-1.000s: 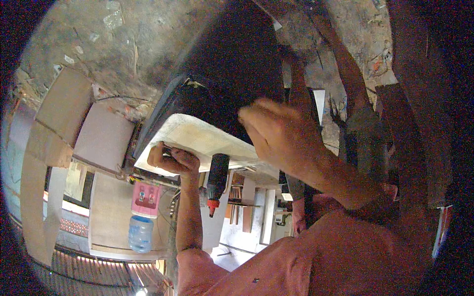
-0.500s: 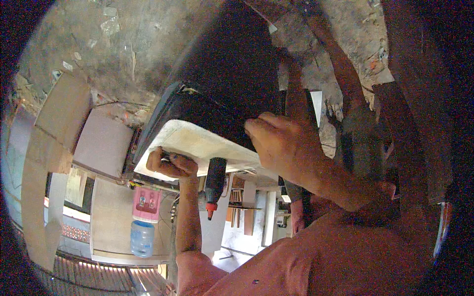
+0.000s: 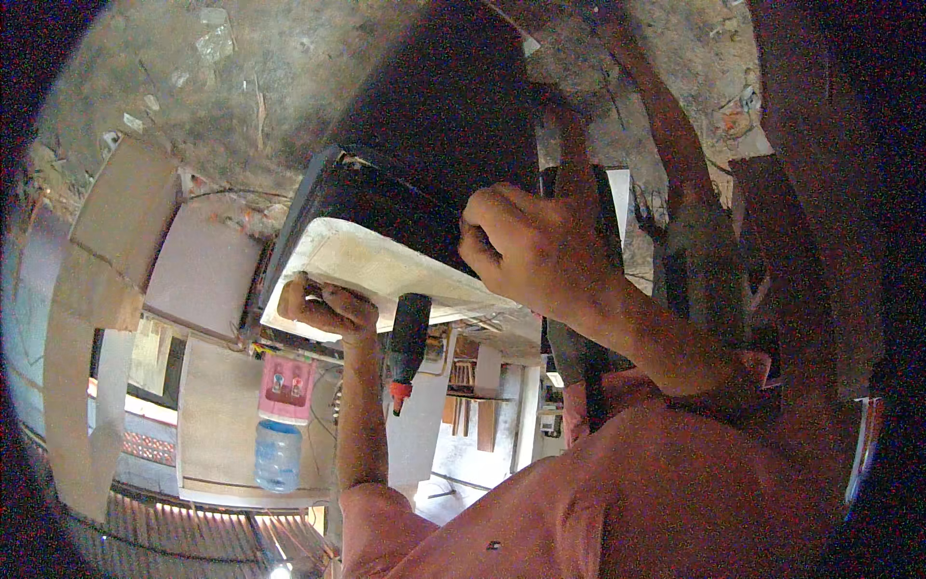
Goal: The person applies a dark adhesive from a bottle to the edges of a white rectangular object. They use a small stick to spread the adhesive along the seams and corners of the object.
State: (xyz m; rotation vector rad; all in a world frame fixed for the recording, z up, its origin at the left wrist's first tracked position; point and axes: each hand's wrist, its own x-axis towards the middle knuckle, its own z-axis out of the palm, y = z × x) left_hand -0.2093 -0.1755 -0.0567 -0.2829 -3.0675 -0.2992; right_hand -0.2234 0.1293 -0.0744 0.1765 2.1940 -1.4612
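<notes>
My left hand (image 3: 333,309), fingers curled, lies against a cream-coloured surface (image 3: 386,261) with a rounded corner. What it holds, if anything, is hidden. Closed as in a pinch, my right hand (image 3: 526,241) is at the right end of the dark face (image 3: 386,198) that borders the cream surface. Nothing can be made out between its fingers. From the cream surface, between my two hands, juts a black bottle (image 3: 411,328) with a red tip, apart from both hands.
The room appears upside down. A pink water dispenser (image 3: 286,386) with a blue bottle (image 3: 278,455) shows at the lower left. Pale panels (image 3: 204,262) stand along the left side. Stained floor (image 3: 241,87) with scraps spans the top. Bare legs (image 3: 670,125) are at the upper right.
The view has shifted slightly up and left. My right hand has moved a little up and left along the dark face, its wrist turned slightly. My left hand keeps its place on the cream surface.
</notes>
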